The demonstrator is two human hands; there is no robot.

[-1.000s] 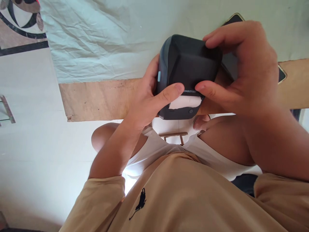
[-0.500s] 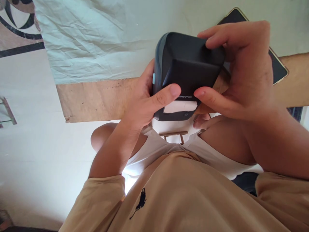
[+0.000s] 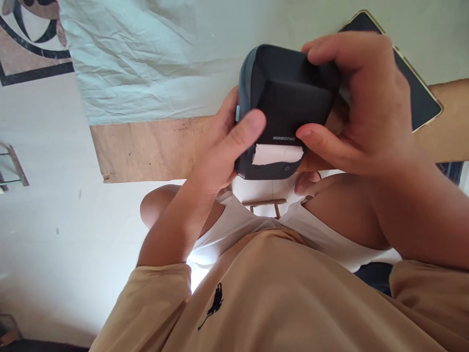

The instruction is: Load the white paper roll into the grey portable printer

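A black label printer [image 3: 293, 105] marked NIIMBOT is held up between both hands, above the near edge of the table. White label paper [image 3: 278, 154] sticks out of its slot, beside a small round power button. My left hand [image 3: 227, 146] grips the printer's left side, its thumb lying over the top face and its other fingers mostly hidden behind. My right hand [image 3: 373, 102] clasps the right side, with the thumb near the printed name and the fingertips at the far right corner.
Behind my right hand a dark phone [image 3: 421, 93] with a gold rim lies on the table. A pale green cloth [image 3: 146, 63] covers the table, whose bare wooden edge [image 3: 146, 151] faces me. My knees are under that edge. A small rack [image 3: 12, 166] is at the far left.
My left thumb has slid up and away from the printed name, which now shows fully. The printer has shifted slightly right and up in view.
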